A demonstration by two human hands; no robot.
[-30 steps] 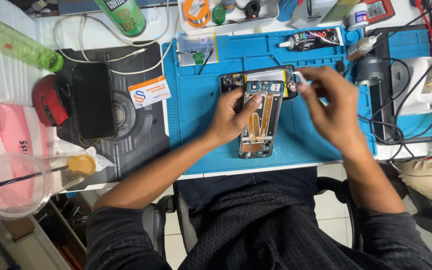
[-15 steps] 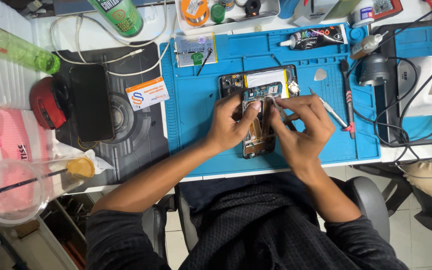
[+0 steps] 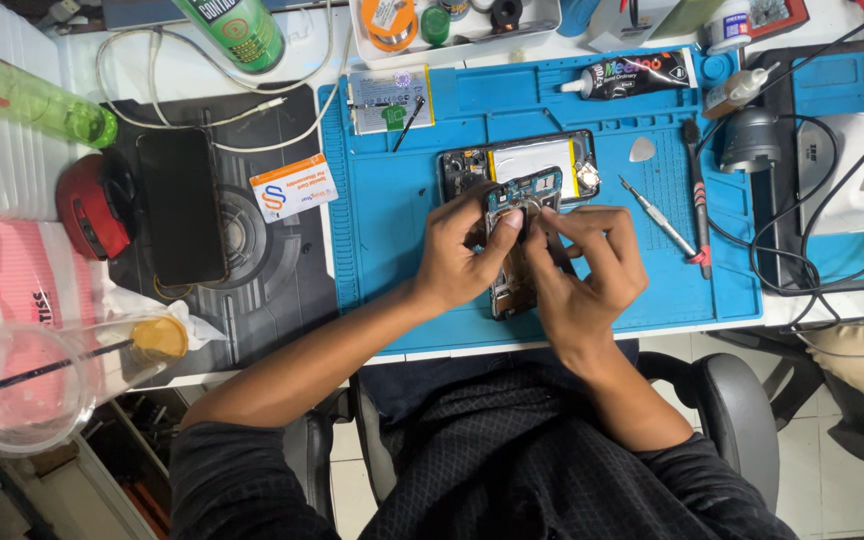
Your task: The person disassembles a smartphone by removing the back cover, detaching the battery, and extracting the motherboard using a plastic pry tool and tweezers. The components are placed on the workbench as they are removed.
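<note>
An opened phone body [image 3: 514, 290] with its circuit boards bared lies upright on the blue work mat [image 3: 392, 220]. My left hand [image 3: 457, 255] grips its left side, thumb pressed on the upper board. My right hand [image 3: 587, 265] rests on the right side with the fingertips pinched together over the same spot near the top of the boards; what they pinch is too small to tell. Behind the hands lies a second opened phone [image 3: 522, 160] with a pale battery showing.
A thin screwdriver [image 3: 662, 220], a black-handled tool [image 3: 697, 190] and a pick [image 3: 642, 150] lie right of the hands. A glue tube [image 3: 632, 72], a black phone [image 3: 182, 205] on a dark mat, a green bottle [image 3: 27, 95] and a plastic cup [image 3: 17, 385] are around.
My right hand came in from the right side of the mat to the phone body and now pinches at its top. The screwdriver lies on the mat. The left hand stayed on the phone.
</note>
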